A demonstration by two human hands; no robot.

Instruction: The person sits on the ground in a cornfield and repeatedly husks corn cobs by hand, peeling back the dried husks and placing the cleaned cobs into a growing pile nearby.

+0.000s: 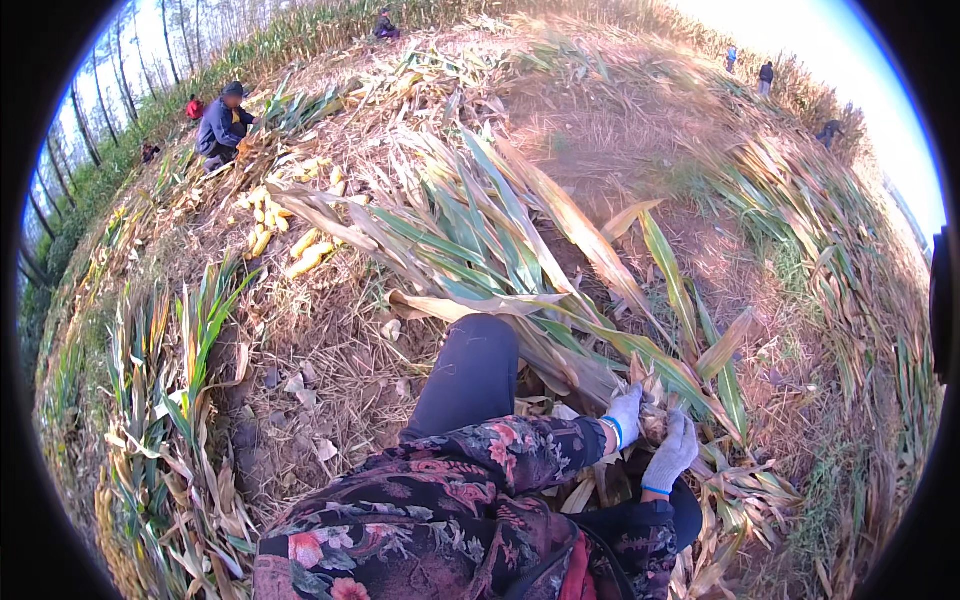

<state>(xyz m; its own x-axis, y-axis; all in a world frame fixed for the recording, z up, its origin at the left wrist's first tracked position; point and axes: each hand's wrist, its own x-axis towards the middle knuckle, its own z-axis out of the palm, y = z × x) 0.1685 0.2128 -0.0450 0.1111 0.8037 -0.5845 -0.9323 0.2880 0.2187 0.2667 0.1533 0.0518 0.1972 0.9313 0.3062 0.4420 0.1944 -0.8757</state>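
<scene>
Both my hands wear pale knit work gloves with blue cuffs and meet low at the right, over my bent leg. My left hand (pixel 625 417) is closed around the leafy part of a maize stalk, beside a dry brownish husk (pixel 655 422). On the other side of that husk, my right hand (pixel 673 452) presses its fingers against it; whether an ear is inside I cannot tell. Long green and tan maize leaves (pixel 525 255) fan out in front of my knee, from the stalks near my hands. Husked yellow maize ears (pixel 309 259) lie on the ground ahead to the left.
Cut maize stalks lie in rows at the left (pixel 187 375) and right (pixel 832 255). A co-worker (pixel 221 127) crouches at the upper left beyond the ears; several other people are farther off. Straw and dry leaves (pixel 315 375) litter the soil.
</scene>
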